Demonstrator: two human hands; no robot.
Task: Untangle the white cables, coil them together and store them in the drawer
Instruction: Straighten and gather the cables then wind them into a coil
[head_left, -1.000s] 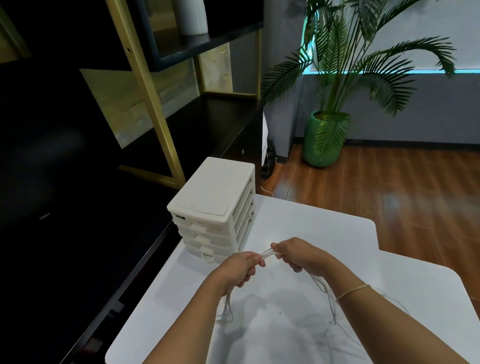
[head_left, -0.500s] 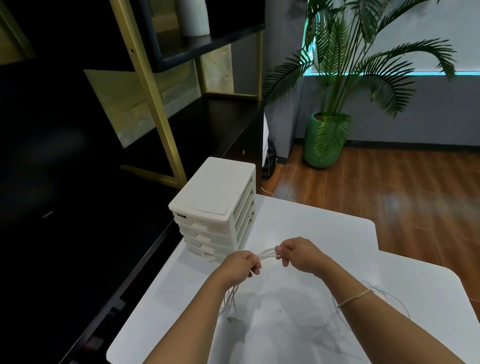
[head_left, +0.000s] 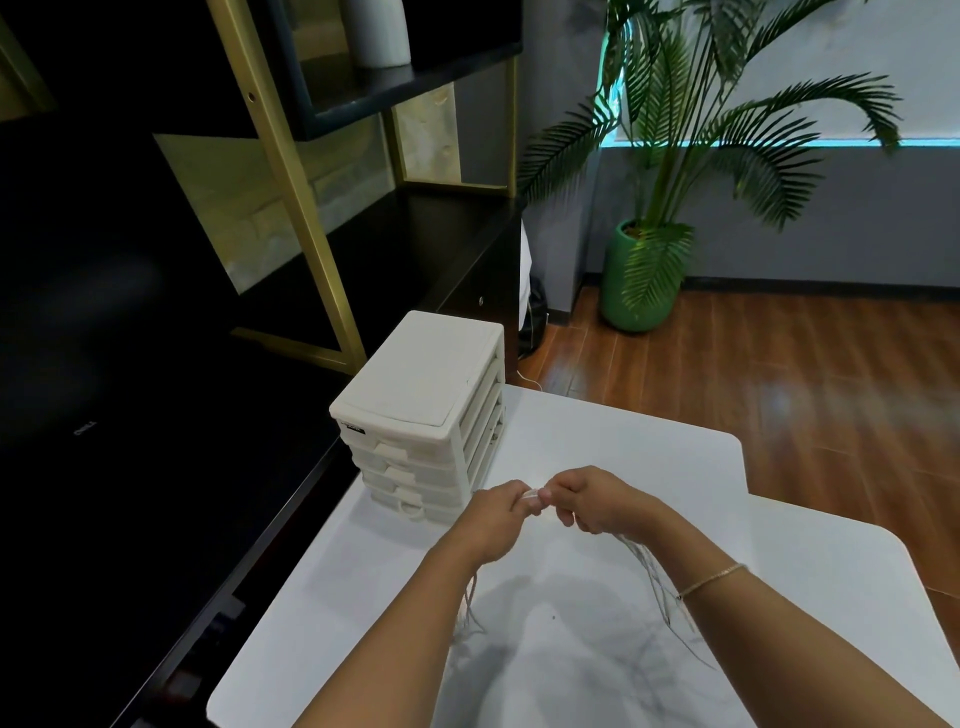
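Observation:
Both my hands hold the bundle of white cables (head_left: 533, 498) above the white table (head_left: 597, 447). My left hand (head_left: 493, 519) grips one side, and loose cable ends hang below its wrist. My right hand (head_left: 597, 501) grips the other side almost touching the left, with strands trailing down under the right forearm. A short stretch of cable shows between the two fists. The white drawer unit (head_left: 426, 410) stands just beyond my left hand, with all its drawers closed.
A dark desk and a black shelf with gold posts (head_left: 291, 197) run along the left of the table. A potted palm in a green pot (head_left: 641, 280) stands on the wooden floor at the back. The table's notched edge is to the right.
My hands have come closer together, so the visible arc of cable between them has shrunk. The strands under my right forearm have lifted and swung.

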